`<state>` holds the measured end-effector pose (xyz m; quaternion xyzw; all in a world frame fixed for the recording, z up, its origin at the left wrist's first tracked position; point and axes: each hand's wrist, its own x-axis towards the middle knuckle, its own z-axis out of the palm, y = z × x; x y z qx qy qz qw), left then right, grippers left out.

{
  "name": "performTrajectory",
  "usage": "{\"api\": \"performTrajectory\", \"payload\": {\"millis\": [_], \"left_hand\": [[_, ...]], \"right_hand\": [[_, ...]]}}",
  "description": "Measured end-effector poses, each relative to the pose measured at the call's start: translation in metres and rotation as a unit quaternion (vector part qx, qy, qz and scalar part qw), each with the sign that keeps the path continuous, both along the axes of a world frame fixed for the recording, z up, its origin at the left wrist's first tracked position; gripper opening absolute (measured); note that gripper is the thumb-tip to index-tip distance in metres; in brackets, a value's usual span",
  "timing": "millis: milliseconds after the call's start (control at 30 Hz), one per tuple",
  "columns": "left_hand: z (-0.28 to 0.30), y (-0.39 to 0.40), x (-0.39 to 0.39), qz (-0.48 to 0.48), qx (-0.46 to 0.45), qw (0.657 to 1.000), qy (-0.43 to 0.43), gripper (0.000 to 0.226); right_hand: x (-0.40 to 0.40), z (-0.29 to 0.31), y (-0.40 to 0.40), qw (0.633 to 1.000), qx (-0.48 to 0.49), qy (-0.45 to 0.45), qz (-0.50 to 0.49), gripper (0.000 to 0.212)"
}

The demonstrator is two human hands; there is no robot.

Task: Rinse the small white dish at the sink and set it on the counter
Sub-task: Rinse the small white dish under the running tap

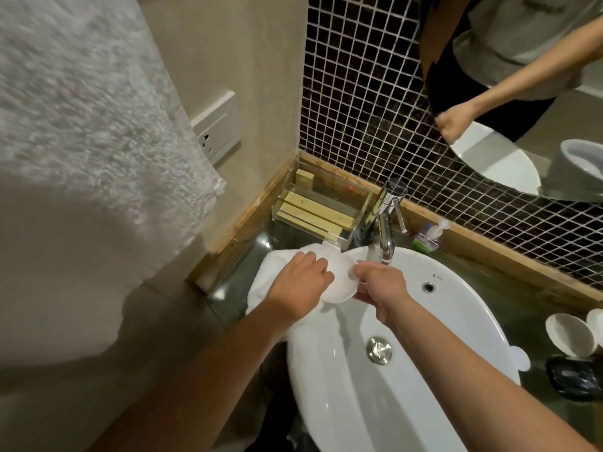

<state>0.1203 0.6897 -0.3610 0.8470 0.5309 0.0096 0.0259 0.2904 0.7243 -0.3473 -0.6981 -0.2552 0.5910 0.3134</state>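
Mid-frame I've got both hands on the dish point(339, 282): left hand point(298, 285) pinching its left edge, right hand point(380, 287) gripping the right, over the sink point(456, 308) rim just left of the tap point(385, 233), cloth point(277, 272) underneath.

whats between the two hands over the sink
In the head view, the small white dish sits between the left hand and right hand, both gripping it.

Just the one head cam, looking steeply down and forward, close over the sink point(326, 380), facing the counter's back-left corner point(293, 158).
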Motion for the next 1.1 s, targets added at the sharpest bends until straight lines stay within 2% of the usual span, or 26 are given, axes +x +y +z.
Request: {"api": "performTrajectory", "payload": {"millis": [333,400,533,667,833,1000,1033,1100], "left_hand": [[-0.024,-0.009,-0.027,0.018,0.005,0.999,0.047,0.037],[-0.028,-0.01,-0.025,0.033,-0.003,0.999,0.032,0.052],[-0.021,-0.003,-0.024,0.041,-0.01,0.996,0.081,0.034],[-0.014,0.008,-0.042,0.063,-0.019,0.989,0.132,0.045],[-0.03,0.002,-0.054,0.08,-0.044,0.984,0.155,0.048],[-0.03,-0.004,-0.044,0.113,-0.051,0.987,0.102,0.037],[-0.026,-0.003,-0.041,0.127,-0.043,0.989,0.07,0.036],[-0.014,0.001,-0.035,0.201,-0.039,0.976,-0.073,0.036]], "right_hand": [[-0.001,0.002,0.006,0.996,0.038,-0.074,-0.013,0.021],[0.002,0.002,0.007,0.996,0.041,-0.077,-0.018,0.022],[0.007,0.002,0.006,0.996,0.04,-0.077,-0.023,0.023],[0.006,0.002,0.007,0.996,0.04,-0.077,-0.016,0.022],[-0.006,0.001,0.005,0.997,0.04,-0.069,0.0,0.021],[-0.02,0.0,0.003,0.998,0.039,-0.055,0.021,0.017],[-0.022,0.0,0.004,0.998,0.04,-0.052,0.023,0.015],[-0.025,0.001,0.005,0.998,0.042,-0.044,0.021,0.015]]}}
